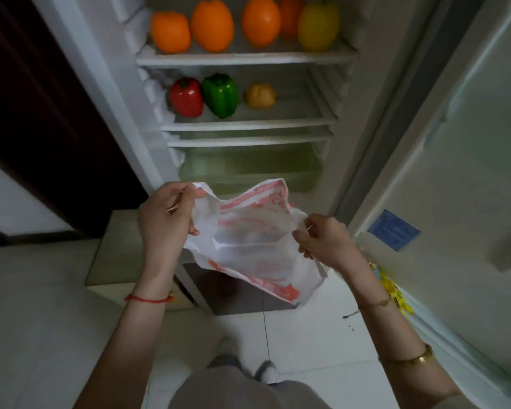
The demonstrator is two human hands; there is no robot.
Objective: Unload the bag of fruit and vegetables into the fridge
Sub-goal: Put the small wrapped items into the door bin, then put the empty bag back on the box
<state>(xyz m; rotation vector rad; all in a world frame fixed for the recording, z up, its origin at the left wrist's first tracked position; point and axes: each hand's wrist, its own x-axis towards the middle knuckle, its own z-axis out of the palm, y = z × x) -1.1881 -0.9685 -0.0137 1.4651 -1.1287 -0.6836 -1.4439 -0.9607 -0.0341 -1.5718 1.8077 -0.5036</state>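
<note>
Two hands pinch plastic bag (248, 240): left hand (164, 215) grips upper corner, right hand (322, 240) opposite edge. Bag spans between, sagging below; long axis tilts down-right.

White tiled floor (307, 335), a dark door (27, 113) at left — dim light, low beige cabinet (115, 246).

I'm seeing a white plastic bag (254, 240) printed with red-pink blocks and lettering. At twelve o'clock the white fridge (242, 59) is showing four orange fruits (211, 26) and a yellow-green apple (318, 26) on its top shelf. Below them a red pepper (186, 97), a green pepper (220, 95) and a dull yellow one (260, 95) are sitting. A red string bracelet (148, 299) is showing at seven o'clock, gold bracelets (407, 357) at four, and a blue sticker (393, 230) at three.
</note>
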